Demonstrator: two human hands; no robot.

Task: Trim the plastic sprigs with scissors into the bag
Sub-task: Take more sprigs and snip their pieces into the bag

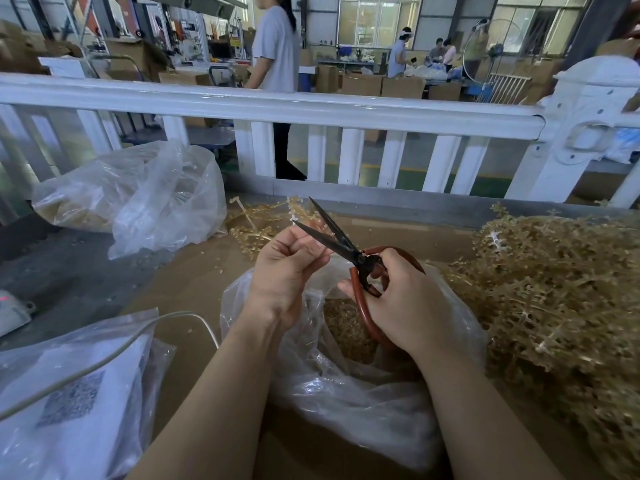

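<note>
Right hand (398, 299) wrapped tight around the big red loop handles of the black-bladed scissors (349, 251). Blades spread apart in a V, tips pointing far and left, just above the left hand (291, 268). Left hand's fingers curled in, thumb and fingertips pressed together near the lower blade; too small to tell if any bit sits pinched between them.

Right under both hands, a clear, crinkly plastic bag (346, 382) with its mouth wide open, lying on the brown cardboard tabletop (194, 282). Down inside the bag, a heap of tiny tan plastic bits (346, 330).

On the right, a big tangled pile of tan plastic sprigs (561, 306), close beside the bag. A few loose sprigs (256, 220) on the far side of the hands, near the scissor tips.

On the far left, another clear plastic bag (145, 199), puffed up and crumpled. On the near left, a flat clear bag with white paper inside (72, 396), and a thin pale cord (104, 358) running across it.

Past the table, a white fence rail (270, 105), and beyond it a person in a grey shirt (275, 50) among brown cardboard boxes (381, 84).
</note>
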